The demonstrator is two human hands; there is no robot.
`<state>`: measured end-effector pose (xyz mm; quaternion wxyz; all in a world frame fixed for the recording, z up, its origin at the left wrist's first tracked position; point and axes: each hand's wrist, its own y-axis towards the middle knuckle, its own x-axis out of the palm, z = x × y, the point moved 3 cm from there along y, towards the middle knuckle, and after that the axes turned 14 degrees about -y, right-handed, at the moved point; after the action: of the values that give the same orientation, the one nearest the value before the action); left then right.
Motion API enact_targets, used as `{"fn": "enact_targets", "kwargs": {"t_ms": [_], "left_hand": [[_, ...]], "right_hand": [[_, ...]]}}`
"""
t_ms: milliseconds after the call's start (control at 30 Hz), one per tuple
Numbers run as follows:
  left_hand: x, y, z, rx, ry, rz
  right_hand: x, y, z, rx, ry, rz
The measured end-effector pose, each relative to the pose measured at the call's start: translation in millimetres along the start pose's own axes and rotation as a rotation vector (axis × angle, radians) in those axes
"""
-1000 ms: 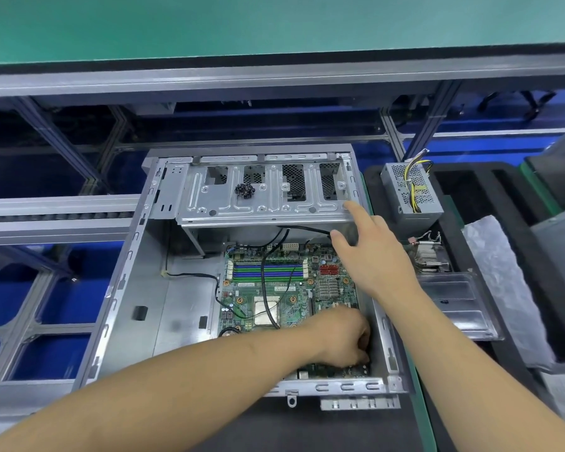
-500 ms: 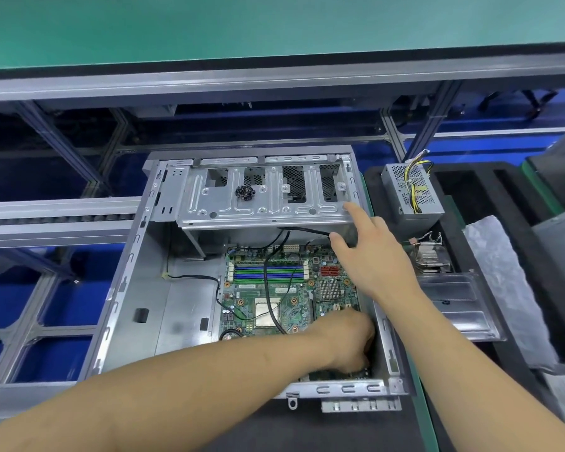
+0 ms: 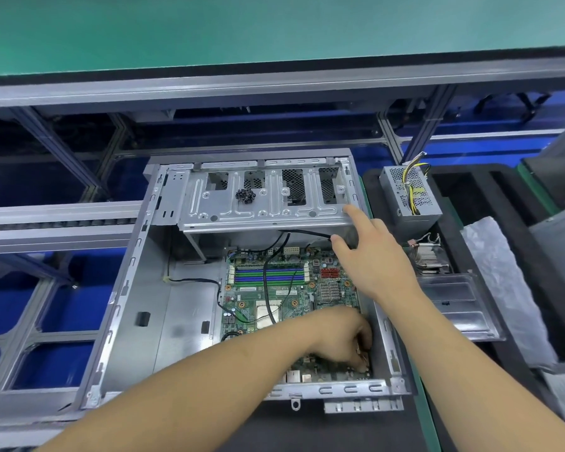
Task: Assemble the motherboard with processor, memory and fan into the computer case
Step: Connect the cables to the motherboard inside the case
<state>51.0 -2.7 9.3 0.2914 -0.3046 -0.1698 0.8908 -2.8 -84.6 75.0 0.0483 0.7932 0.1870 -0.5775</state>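
Change: left hand (image 3: 348,337) has dug deeper at the motherboard (image 3: 274,298) corner, lower right.
Left hand: fingers curled; grasp hidden.
Right hand (image 3: 371,256): open, forefinger touching the case (image 3: 128,288) drive bay.

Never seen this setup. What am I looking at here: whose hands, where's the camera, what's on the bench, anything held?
No robot: a person works bare-handed, and the one camera sits on their head, looking forward and down. An open computer case lies on its side on the bench, the green motherboard inside. The left hand reaches across to the board's near right corner, fingers curled down; whether it pinches anything is hidden. The right hand is open, its forefinger touching the metal drive cage, where a small heap of black screws lies. Right of the case, in a black foam tray, stand a power supply and a finned heatsink.
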Motion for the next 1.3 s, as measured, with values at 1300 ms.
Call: {"fn": "enact_targets", "kwargs": {"t_ms": [1300], "left_hand": [[8, 2, 6, -0.126, 0.181, 0.181]], "right_hand": [[1, 1, 2, -0.008, 0.012, -0.003]]}}
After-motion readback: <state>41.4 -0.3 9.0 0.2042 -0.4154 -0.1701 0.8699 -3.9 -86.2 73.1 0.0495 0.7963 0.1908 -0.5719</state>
